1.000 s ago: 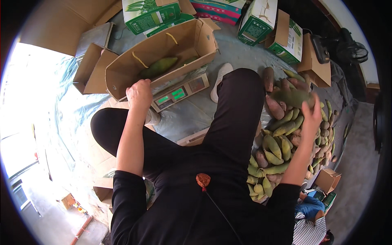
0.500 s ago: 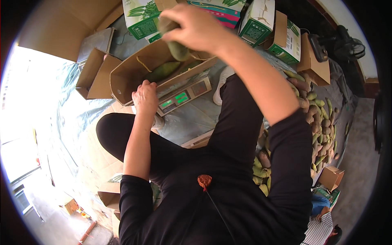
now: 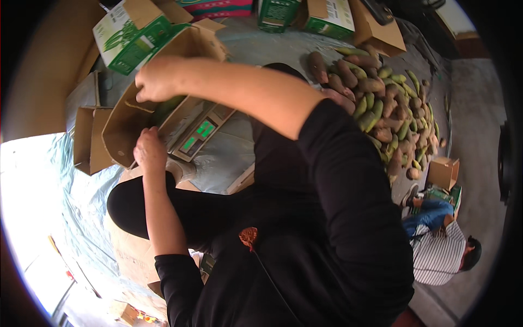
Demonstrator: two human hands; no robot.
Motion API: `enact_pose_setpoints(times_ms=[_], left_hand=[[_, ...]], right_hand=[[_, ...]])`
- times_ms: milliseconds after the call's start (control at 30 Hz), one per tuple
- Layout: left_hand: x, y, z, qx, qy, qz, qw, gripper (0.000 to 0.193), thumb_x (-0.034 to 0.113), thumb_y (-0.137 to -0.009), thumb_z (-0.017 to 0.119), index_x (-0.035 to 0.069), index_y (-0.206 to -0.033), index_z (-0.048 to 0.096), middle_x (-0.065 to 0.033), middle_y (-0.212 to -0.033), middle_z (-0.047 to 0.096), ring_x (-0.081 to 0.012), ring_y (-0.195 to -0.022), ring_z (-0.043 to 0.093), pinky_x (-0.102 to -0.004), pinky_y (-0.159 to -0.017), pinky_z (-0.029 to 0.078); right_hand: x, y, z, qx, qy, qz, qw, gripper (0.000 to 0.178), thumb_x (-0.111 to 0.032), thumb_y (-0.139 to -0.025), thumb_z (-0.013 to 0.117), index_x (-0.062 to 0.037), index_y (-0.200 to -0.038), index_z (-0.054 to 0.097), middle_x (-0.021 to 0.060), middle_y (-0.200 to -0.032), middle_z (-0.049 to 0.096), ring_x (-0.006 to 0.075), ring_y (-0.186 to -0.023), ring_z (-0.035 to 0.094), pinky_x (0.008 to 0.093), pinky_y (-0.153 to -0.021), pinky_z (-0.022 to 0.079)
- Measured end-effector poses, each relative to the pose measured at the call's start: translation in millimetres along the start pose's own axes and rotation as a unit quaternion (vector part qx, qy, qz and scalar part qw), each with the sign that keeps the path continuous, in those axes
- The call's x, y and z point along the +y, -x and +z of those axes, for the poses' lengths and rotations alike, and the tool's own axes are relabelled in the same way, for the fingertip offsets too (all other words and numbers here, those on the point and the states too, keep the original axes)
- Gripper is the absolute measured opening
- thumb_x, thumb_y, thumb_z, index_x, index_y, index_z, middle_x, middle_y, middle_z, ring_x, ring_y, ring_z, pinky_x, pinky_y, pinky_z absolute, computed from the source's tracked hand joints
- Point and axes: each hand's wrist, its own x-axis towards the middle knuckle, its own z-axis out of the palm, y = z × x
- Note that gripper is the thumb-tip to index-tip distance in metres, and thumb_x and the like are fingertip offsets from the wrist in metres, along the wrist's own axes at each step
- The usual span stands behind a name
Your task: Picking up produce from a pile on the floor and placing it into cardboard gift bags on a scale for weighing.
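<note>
A long open cardboard box stands on a digital scale with green lit digits. My left hand grips the box's near rim with its fingers bent over the edge. Above the box's opening is my right hand, fingers curled downward near a cord handle. Whatever those fingers hold is hidden from view. Beneath the right wrist, part of a green radish shows inside the box.
A large heap of green and brown radishes covers the sheet on the right. Green-and-white cartons stand at the back, a small open carton left of the box. A person in a striped shirt is at the far right.
My right hand has lowered leftward from above the box to its opening, and the radish it held is hidden. My left hand stays on the rim. The view has shifted toward the right.
</note>
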Motion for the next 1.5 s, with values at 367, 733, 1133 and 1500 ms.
enact_pose_setpoints(times_ms=[367,733,1133,1500], left_hand=[[8.4,-3.6,-6.6,-0.034,0.030,-0.011,0.999,0.031,0.016,-0.078,0.062,0.006,-0.107,0.061,-0.0148,-0.102,0.060,-0.0331,-0.095,0.059,-0.0410,-0.080,0.048],[19.0,-10.5,-1.9,-0.056,0.065,-0.014,0.996,0.025,0.015,-0.074,0.064,0.005,-0.097,0.061,-0.0144,-0.097,0.061,-0.0340,-0.092,0.059,-0.0415,-0.078,0.046],[-16.1,-16.8,18.7,-0.045,0.111,0.004,0.993,0.026,0.009,-0.073,0.061,-0.003,-0.097,0.060,-0.0211,-0.091,0.060,-0.0372,-0.089,0.058,-0.0403,-0.078,0.045],[-2.6,-12.3,1.9,-0.036,0.046,-0.033,0.998,0.028,0.008,-0.073,0.056,0.001,-0.099,0.062,-0.0157,-0.098,0.061,-0.0350,-0.091,0.059,-0.0409,-0.078,0.047]], right_hand=[[188.6,256.5,-49.5,0.283,-0.145,0.270,0.909,0.028,-0.022,-0.087,0.059,-0.0029,-0.107,0.061,0.0049,-0.085,0.063,0.0097,-0.075,0.059,0.0258,-0.059,0.044],[329.5,503.8,225.9,0.116,-0.038,0.552,0.825,0.028,-0.026,-0.079,0.057,-0.0004,-0.091,0.060,0.0167,-0.093,0.064,0.0323,-0.083,0.061,0.0385,-0.072,0.048],[277.0,458.5,264.2,0.190,-0.140,0.688,0.686,0.066,-0.030,-0.063,0.077,-0.0050,-0.119,0.054,0.0194,-0.109,0.060,0.0321,-0.106,0.057,0.0361,-0.089,0.045],[272.8,396.5,278.0,0.132,-0.174,0.713,0.667,0.073,-0.034,-0.056,0.081,-0.0096,-0.118,0.050,0.0132,-0.118,0.057,0.0303,-0.111,0.053,0.0409,-0.091,0.046]])
